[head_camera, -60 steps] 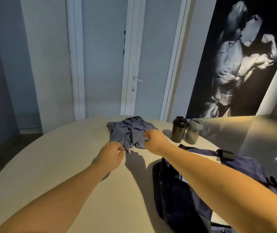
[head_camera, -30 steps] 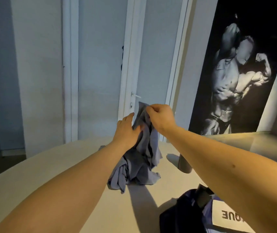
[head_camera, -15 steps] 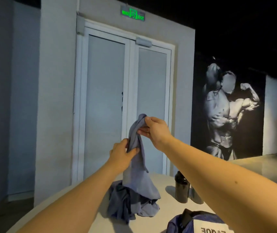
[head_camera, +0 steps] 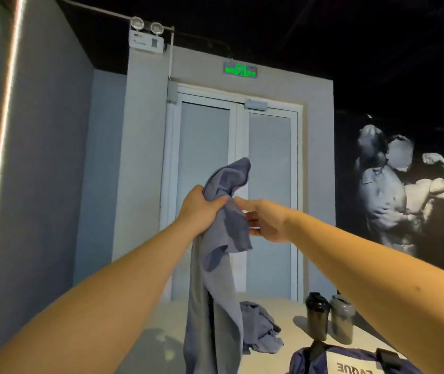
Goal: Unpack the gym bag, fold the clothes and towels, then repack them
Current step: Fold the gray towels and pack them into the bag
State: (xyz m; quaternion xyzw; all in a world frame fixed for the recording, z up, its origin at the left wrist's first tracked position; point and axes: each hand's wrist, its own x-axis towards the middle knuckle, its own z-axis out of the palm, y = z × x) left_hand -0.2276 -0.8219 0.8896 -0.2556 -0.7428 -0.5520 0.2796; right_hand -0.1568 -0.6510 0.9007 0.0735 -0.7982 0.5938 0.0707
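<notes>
A grey-blue garment [head_camera: 217, 287] hangs in the air in front of me, its top flopped over above my hands. My left hand [head_camera: 202, 209] grips it in a fist near the top. My right hand [head_camera: 264, 220] is beside it with fingers reaching onto the fabric's right edge; whether it pinches the cloth is unclear. A second crumpled grey-blue cloth [head_camera: 260, 330] lies on the pale round table [head_camera: 161, 336]. The dark blue gym bag [head_camera: 350, 363] with a white label sits at the table's near right.
Two shaker bottles, one black [head_camera: 317, 317] and one grey [head_camera: 342, 319], stand on the table behind the bag. White double doors [head_camera: 266, 184] with a green exit sign face me. A bodybuilder mural [head_camera: 404, 190] covers the right wall.
The garment was lifted off the table and raised high. My left hand took the grip at the top while my right hand let go and slid lower. My view tilted up.
</notes>
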